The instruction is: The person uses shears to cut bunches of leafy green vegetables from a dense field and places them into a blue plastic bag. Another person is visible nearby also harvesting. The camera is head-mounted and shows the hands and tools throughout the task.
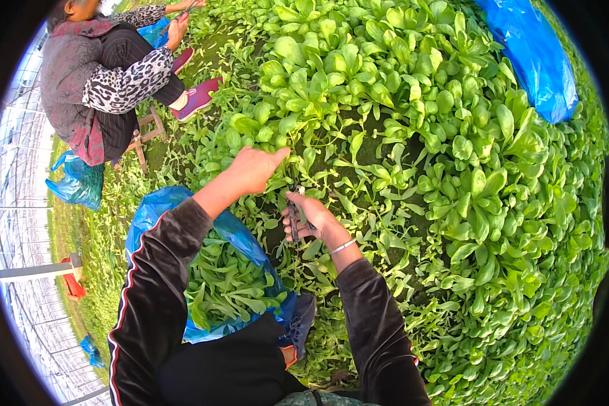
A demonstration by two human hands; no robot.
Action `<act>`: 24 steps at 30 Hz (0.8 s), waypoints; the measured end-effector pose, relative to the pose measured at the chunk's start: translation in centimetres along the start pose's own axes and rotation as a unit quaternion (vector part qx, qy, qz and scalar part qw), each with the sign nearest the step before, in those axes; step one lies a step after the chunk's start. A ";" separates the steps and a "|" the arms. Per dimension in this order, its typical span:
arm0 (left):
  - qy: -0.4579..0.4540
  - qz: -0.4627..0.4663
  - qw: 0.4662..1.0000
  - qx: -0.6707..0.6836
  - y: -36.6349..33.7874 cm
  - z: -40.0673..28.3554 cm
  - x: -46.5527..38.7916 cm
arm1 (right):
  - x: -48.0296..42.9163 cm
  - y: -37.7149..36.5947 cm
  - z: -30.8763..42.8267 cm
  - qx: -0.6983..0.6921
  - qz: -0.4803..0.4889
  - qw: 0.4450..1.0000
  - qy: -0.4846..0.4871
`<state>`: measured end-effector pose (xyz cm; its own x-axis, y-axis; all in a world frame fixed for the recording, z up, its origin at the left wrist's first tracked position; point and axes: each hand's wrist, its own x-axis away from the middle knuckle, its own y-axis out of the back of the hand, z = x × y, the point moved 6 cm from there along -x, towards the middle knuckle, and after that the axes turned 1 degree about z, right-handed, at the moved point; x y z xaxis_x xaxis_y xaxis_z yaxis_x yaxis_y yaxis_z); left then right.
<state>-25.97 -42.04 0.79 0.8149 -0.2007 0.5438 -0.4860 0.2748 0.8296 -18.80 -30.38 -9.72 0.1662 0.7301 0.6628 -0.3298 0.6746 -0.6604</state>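
Note:
My left hand [256,167] reaches into the edge of the leafy green plants [264,122], back of the hand towards me and thumb stretched out. Its other fingers are largely hidden, so whether they hold a stem cannot be told. Just below and to the right, my right hand [309,215] grips a dark-handled cutting tool [293,218], seemingly shears, with its tip among the low stems. Beside my left forearm an open blue plastic bag [243,238] holds many picked leafy greens [228,279].
A co-worker [101,81] sits on a low wooden stool [144,134] at upper left, holding a tool. A filled blue bag [78,180] lies behind them. Another blue bag [535,56] rests on the dense plants at upper right. My shoe [302,322] stands beside the open bag.

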 end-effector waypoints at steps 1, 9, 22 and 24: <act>0.016 0.018 1.000 -0.006 -0.3 0.2 -0.8 | -0.5 -0.1 0.4 -0.014 -0.011 1.000 -0.001; 0.055 -0.098 0.994 0.008 -0.5 3.9 2.0 | 1.8 0.0 0.1 0.015 -0.038 0.996 0.080; 0.021 0.019 0.999 -0.018 -1.3 2.1 -0.8 | 2.0 -0.7 -0.8 0.060 -0.024 0.996 0.054; 0.035 -0.009 0.999 -0.021 -0.5 3.2 0.9 | 2.8 -0.1 -0.6 0.038 -0.030 0.996 0.069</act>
<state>-26.01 -45.36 1.28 0.8440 -0.1400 0.5178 -0.4590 0.3111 0.8322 -17.72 -28.38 -7.99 0.3124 0.7007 0.6414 -0.3850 0.7106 -0.5889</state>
